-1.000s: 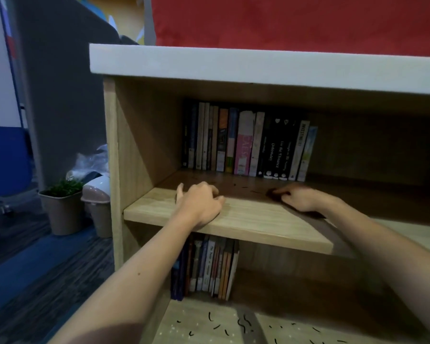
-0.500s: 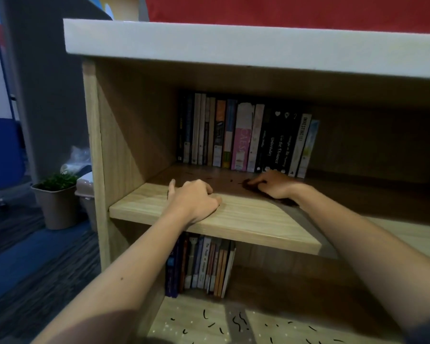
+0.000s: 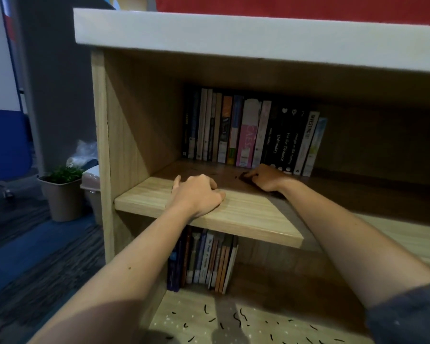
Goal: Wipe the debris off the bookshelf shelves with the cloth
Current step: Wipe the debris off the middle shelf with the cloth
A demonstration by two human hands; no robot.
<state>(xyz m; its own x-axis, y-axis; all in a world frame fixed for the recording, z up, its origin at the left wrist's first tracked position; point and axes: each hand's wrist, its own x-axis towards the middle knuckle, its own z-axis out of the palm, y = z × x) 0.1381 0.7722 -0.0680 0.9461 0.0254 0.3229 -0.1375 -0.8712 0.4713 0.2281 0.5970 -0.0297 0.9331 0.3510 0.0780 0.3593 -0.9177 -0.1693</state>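
Cloth (image 3: 244, 175): dark and bunched under my right hand (image 3: 266, 178), deep on the middle shelf (image 3: 147, 197), just in front of the upper books (image 3: 248, 135). Only an edge showed.
Right fingers (image 3: 255, 173): bent, close together, pressing the cloth down onto the board.
Left hand (image 3: 196, 194): rested on the shelf's front edge, fingers curled under, holding nothing I could see.
Handling, as I judged it: soft, light and limp. It would likely fold and ride over strands unless kept flat.
Hold: I reckoned palm on top, with fingers pinning the leading edge.
Debris (image 3: 236, 316): short dark strands lay thick on the bottom shelf (image 3: 174, 321), which was not yet wiped. A few specks lay between my hands. It looked light and likely to scatter.
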